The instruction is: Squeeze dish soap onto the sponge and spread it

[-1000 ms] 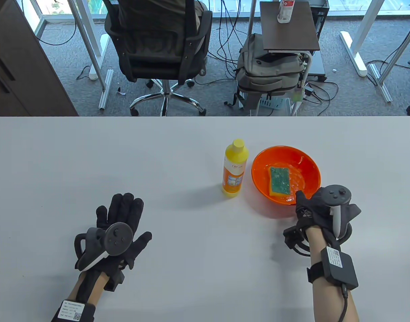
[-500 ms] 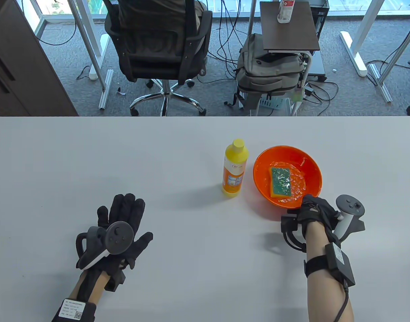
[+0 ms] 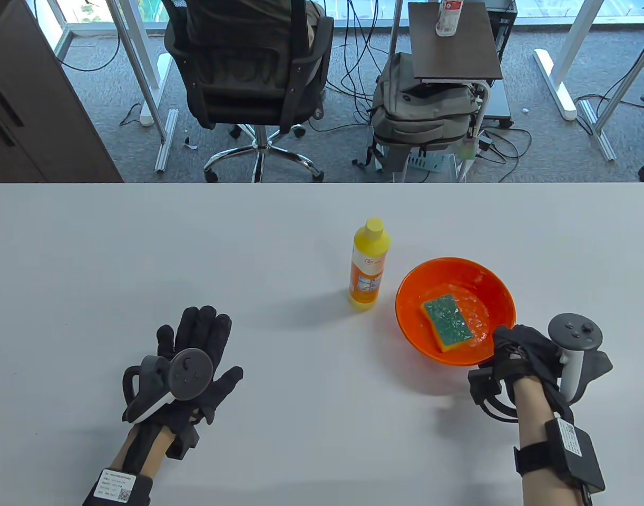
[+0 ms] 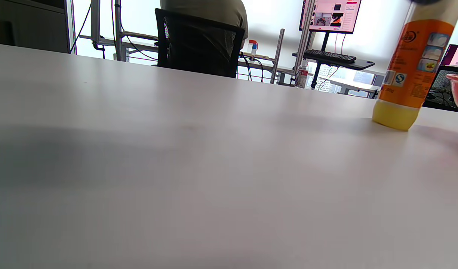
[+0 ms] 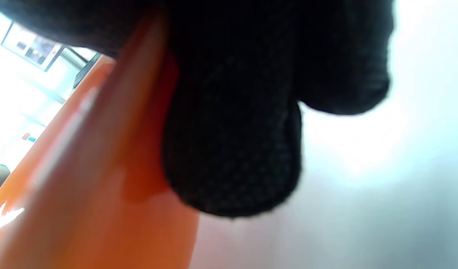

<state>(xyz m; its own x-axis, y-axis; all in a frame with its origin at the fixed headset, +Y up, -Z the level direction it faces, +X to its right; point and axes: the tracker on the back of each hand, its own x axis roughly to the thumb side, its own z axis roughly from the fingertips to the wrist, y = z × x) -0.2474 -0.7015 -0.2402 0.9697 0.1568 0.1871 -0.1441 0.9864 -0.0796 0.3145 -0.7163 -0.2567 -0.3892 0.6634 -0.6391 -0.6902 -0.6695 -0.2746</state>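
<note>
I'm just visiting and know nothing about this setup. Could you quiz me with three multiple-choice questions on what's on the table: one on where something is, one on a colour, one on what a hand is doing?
1. Where is the sponge?
A. Inside the bowl
B. Flat on the table beside the bottle
C. In the left hand

2. What colour is the bowl?
A. Blue
B. Orange
C. White

3. What is the left hand doing?
A. Squeezing the soap bottle
B. Lifting the bowl
C. Resting flat on the table, fingers spread, holding nothing

Answers:
1. A, the table view shows the green-topped sponge lying inside the bowl.
2. B, its rim and wall are bright orange, and the right hand grips its near edge.
3. C, that hand lies well apart from the soap bottle, which stands upright and untouched.
</note>
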